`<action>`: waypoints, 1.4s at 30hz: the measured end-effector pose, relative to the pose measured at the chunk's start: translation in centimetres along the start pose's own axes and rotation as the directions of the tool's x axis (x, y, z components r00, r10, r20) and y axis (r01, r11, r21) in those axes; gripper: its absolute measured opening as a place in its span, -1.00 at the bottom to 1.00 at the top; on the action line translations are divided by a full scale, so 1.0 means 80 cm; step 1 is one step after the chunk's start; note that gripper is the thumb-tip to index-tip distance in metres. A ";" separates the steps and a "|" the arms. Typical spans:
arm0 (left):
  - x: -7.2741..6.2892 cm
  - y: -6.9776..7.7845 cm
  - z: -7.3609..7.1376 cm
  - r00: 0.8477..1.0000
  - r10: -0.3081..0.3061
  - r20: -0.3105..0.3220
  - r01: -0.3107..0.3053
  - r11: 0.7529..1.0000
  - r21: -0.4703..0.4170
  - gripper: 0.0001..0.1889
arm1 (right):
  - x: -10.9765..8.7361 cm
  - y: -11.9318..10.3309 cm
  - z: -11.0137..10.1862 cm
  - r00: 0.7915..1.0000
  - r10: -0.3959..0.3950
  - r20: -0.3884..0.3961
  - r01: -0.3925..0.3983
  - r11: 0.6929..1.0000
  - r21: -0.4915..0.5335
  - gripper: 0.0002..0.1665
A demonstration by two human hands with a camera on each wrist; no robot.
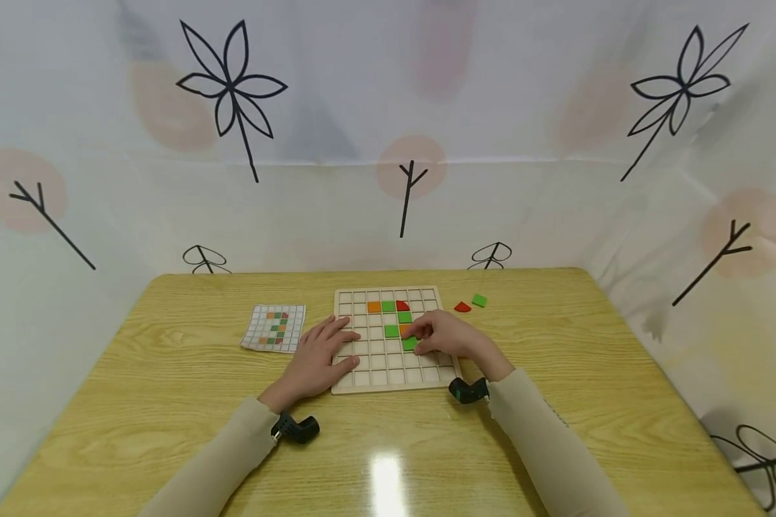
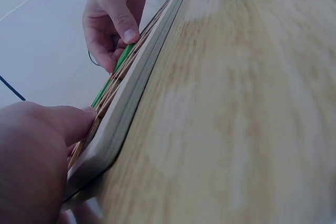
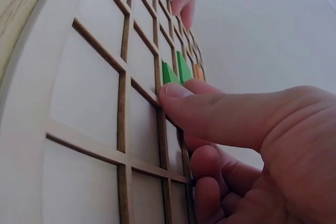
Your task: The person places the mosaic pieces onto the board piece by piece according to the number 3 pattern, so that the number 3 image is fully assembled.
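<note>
A wooden grid board (image 1: 378,359) lies on the table with orange, green and red tiles set in some of its squares. The right hand (image 1: 449,334) pinches a green square tile (image 1: 410,345) at a square right of the board's middle; in the right wrist view its thumb (image 3: 178,92) covers part of this tile. Just behind are an orange tile, partly hidden by fingers, and another green tile (image 1: 391,331). Farther back sit an orange tile (image 1: 374,307) and a red rounded tile (image 1: 402,306). With fingers spread, the left hand (image 1: 317,362) rests on the board's left edge.
A paper card (image 1: 274,328) printed with a coloured grid pattern lies left of the board. Beyond the board's right side are a loose red rounded tile (image 1: 462,306) and a loose green tile (image 1: 480,301). A patterned cloth stands behind the wooden table (image 1: 187,373).
</note>
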State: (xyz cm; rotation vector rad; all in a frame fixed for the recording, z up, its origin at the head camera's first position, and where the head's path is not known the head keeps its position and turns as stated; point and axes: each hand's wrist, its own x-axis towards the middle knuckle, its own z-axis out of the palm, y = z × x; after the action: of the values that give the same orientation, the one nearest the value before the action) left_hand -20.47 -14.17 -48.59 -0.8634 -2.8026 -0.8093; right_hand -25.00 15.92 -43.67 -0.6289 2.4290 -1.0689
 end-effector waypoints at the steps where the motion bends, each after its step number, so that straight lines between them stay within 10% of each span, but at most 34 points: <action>1: 0.000 0.000 0.000 1.000 0.000 0.000 0.000 1.000 0.002 -0.55 | 0.000 0.001 0.000 1.000 -0.001 0.003 0.001 1.000 0.005 -0.74; 42: -0.002 0.002 -0.003 1.000 -0.004 0.009 0.004 1.000 0.006 -0.53 | -0.006 0.007 -0.007 0.999 -0.033 0.011 0.032 0.998 0.056 -0.71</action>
State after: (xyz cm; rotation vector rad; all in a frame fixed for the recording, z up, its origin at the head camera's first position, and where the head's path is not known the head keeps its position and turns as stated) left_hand -20.30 -14.25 -48.37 -0.8631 -2.8139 -0.7998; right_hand -25.07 16.84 -43.64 -0.6571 2.3777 -1.1384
